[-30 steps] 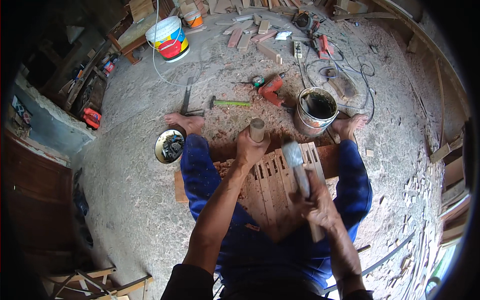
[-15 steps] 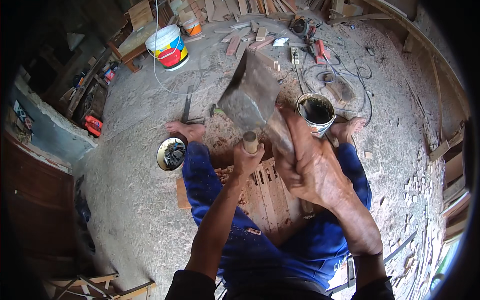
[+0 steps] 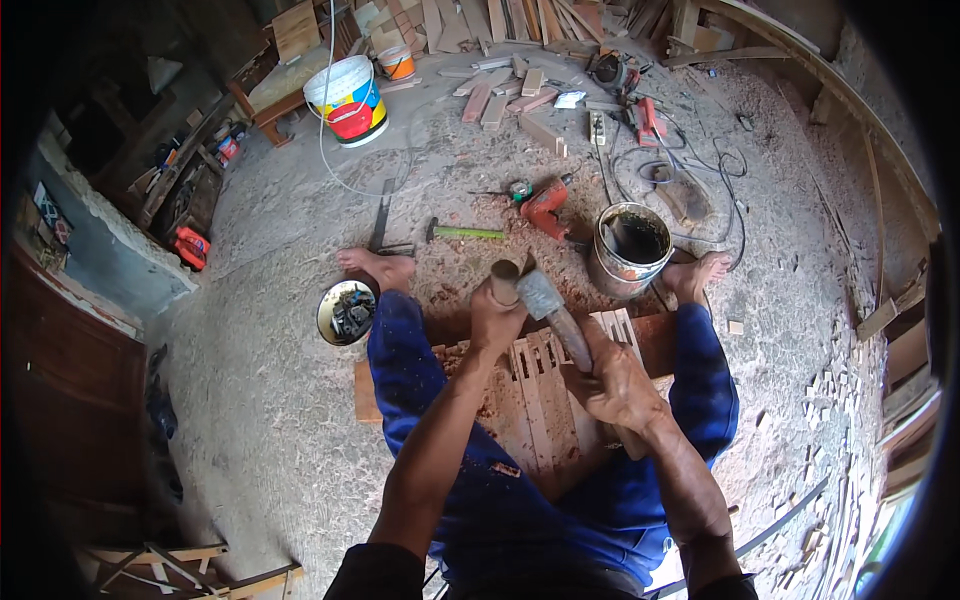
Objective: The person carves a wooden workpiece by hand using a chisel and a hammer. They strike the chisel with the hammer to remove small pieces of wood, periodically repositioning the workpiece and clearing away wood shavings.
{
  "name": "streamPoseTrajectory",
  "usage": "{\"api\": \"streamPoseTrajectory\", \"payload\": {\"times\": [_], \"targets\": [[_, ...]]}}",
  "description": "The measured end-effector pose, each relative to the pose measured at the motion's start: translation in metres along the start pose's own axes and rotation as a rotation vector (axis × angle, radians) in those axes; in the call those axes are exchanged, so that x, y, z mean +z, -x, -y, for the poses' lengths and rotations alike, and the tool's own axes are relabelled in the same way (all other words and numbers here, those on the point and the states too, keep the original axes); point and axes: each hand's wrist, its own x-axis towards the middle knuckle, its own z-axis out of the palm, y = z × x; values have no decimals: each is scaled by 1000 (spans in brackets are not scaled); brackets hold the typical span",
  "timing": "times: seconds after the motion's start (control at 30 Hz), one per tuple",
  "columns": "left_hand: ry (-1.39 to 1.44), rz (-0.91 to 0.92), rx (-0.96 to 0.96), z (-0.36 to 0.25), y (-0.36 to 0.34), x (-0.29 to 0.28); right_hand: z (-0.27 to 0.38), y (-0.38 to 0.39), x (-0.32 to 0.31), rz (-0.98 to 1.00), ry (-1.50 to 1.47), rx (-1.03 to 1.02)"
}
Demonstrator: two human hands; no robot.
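My left hand (image 3: pixel 497 325) is wrapped around the round wooden handle (image 3: pixel 504 283) of what looks like a chisel, standing upright; its blade is hidden below the fist. In my right hand (image 3: pixel 622 388) is a hatchet (image 3: pixel 541 294), its blunt grey metal head right beside the top of the chisel handle. I cannot tell whether the two touch. Under both hands lie slotted wooden pieces (image 3: pixel 540 415), side by side across a wooden board (image 3: pixel 655 340) between my legs, with wood chips strewn over them.
Beyond the board are a green-handled hammer (image 3: pixel 468 233), a red power drill (image 3: pixel 545 208) and a dark-filled bucket (image 3: pixel 630 275). A bowl of metal parts (image 3: pixel 347 313) stands by my left foot. Farther off are a colourful bucket (image 3: pixel 347 100), wood offcuts (image 3: pixel 495 105) and loose cables (image 3: pixel 715 190).
My right hand has brought the hatchet down from high in front of me to the top of the chisel handle. My left hand has stayed nearly in place.
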Motion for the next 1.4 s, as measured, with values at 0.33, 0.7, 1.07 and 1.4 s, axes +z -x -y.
{"api": "streamPoseTrajectory", "payload": {"times": [0.33, 0.7, 1.07, 1.4], "targets": [[-75, 46, -85, 7, 37, 4, 45, -2, -38, -72, -109, -112], [-59, 199, 19, -16, 93, -17, -11, 9, 4, 34, 31, -135], [-140, -180, 56, -72, 4, -28, -10, 42, 18, -62, -654, 236], [143, -229, -177, -4, 28, -24, -22, 47, 24, -48, -696, 250]]}}
